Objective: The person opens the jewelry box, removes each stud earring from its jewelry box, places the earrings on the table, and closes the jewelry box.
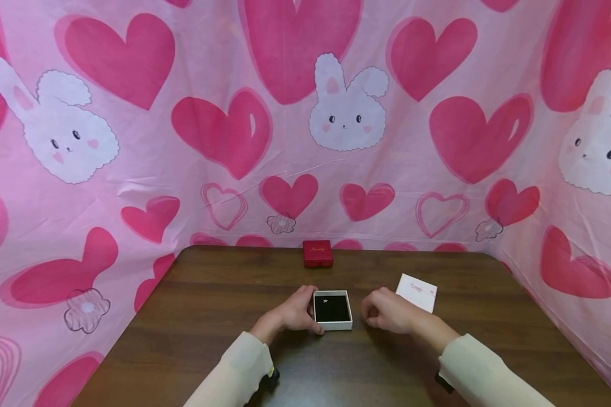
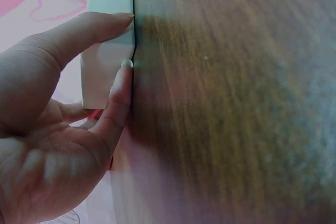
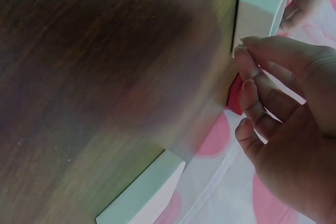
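A small white open box with a black lining stands on the table. On the lining, toward its upper left, lies a tiny silvery star-shaped piece. My left hand grips the box from its left side, the thumb along the front wall and other fingers round the side and back. Just right of the box, my right hand pinches a tiny silvery piece between thumb and index finger; I cannot tell its exact kind. The other fingers of that hand are loosely curled.
A white lid with printed lettering lies right of the box, partly behind my right hand. A red box with gold lettering stands at the far edge of the brown wooden table. Pink heart-and-rabbit cloth hangs around the table.
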A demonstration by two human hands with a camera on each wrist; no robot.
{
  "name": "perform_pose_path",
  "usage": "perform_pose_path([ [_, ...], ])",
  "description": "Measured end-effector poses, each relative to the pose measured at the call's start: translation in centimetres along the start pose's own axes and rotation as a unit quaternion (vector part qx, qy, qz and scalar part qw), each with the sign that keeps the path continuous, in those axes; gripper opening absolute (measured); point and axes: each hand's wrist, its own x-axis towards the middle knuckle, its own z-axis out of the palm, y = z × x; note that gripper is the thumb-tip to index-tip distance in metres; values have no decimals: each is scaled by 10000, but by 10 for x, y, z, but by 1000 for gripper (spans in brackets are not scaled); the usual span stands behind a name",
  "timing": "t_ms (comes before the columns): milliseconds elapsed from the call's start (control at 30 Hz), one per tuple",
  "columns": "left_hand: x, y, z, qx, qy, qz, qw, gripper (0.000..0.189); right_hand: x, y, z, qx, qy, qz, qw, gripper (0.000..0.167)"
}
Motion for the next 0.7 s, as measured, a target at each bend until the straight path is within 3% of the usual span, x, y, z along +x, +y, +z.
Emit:
perform_pose_path([
  [133,-1,1,0,-5,6,72,10000,79,-2,-1,2,287,-188,5,9994,13],
  [367,-1,1,0,66,27,162,9998,78,-5,-3,4,734,-668,373,9944,14],
  [700,-1,0,1,146,30,176,9997,79,-8,-3,9,1012,-788,34,9917,12],
])
